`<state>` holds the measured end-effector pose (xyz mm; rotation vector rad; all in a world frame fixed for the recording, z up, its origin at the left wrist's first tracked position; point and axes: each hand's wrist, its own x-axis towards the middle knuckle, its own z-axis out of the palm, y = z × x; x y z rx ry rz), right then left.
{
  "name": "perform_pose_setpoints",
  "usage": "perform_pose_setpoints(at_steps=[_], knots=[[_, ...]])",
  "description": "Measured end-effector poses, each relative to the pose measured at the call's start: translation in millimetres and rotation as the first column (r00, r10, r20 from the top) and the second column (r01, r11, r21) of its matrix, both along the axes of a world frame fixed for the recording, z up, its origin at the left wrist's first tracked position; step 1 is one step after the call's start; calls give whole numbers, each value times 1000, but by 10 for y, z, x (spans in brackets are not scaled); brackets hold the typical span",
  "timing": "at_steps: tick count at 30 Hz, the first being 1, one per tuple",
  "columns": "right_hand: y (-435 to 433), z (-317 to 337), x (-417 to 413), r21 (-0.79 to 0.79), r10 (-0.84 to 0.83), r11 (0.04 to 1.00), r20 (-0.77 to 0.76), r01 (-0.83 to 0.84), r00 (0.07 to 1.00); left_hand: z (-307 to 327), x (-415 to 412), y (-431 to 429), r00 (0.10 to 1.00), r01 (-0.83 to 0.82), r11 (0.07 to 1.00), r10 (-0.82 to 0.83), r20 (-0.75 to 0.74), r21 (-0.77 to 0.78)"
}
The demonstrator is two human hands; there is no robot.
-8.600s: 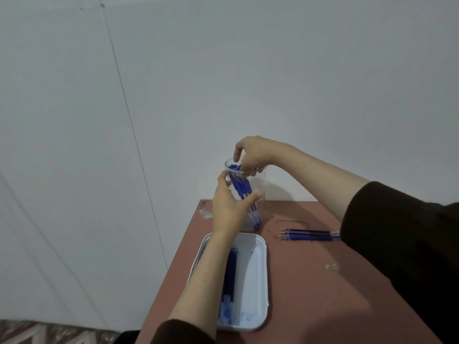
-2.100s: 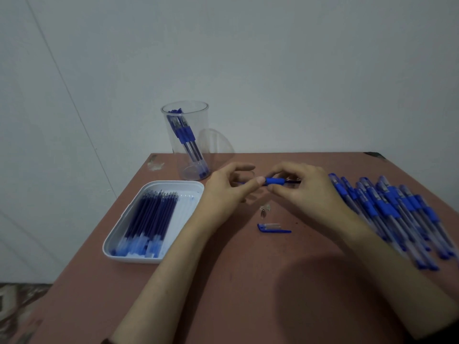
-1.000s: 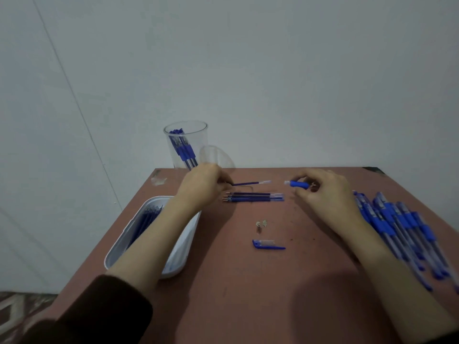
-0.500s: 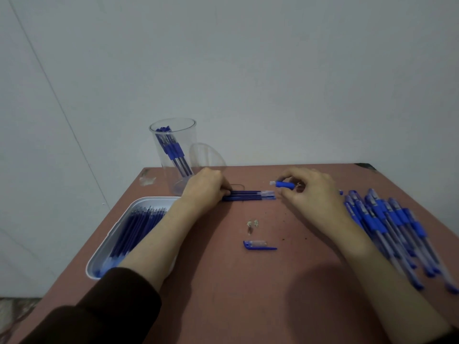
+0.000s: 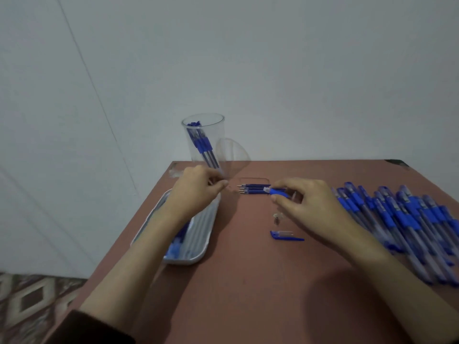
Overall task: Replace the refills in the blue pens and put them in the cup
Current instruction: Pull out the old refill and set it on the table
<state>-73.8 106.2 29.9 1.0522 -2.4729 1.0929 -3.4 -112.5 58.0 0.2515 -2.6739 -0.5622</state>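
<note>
Right hand (image 5: 305, 207) pinches pen barrel (image 5: 278, 192) just beside loose refills (image 5: 253, 189).

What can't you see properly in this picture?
All in the head view:
The refills in the tray: mostly hidden under the left hand and forearm.
Whether the left fingers pinch anything: too blurred.
The pen barrel: mostly covered by the right hand.
The pen pile: cut off by the right edge.
The small part beside the cap: too small to identify.
</note>
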Motion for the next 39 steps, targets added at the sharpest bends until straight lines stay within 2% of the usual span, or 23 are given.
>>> perform_pose_setpoints(at_steps=[2,5,8,19,21,23,25,26,28,30,32,34,39], knots=[[-26,3,64,7,46,999,21,-46,999,14,177,-109,995,-78,997,79,57,-24],[-37,8,115,29,75,997,54,-77,996,-9,344,-216,950,-196,969,226,216,-148],[-37,3,125,10,85,996,75,-86,994,-64,407,-229,899,-212,955,273,342,-206],[-14,-16,102,-27,74,997,79,-72,994,-117,383,-109,889,-286,922,356,287,-260],[-7,-19,93,-24,71,997,82,-69,994,-106,390,-110,893,-302,924,361,270,-236],[-2,-24,82,-19,62,998,74,-60,995,-66,393,-135,916,-319,936,344,204,-146],[-1,-31,64,-25,53,998,69,-51,996,12,381,-132,965,-258,958,250,80,127],[-3,-34,54,-29,44,999,63,-43,997,64,374,-91,982,-171,925,186,-12,339],[-1,-38,34,-41,19,999,48,-17,999,154,332,60,975,54,711,113,-190,701],[7,-38,12,-60,-16,998,38,18,999,177,230,246,949,205,480,116,-293,853],[21,-37,-16,-84,-61,994,36,63,998,127,87,421,926,291,281,158,-343,915],[35,-33,-52,-118,-101,987,50,106,994,55,-44,570,908,341,131,211,-362,931],[77,-11,-123,-114,-176,977,22,178,984,-69,-219,780,879,404,-51,300,-372,913]])
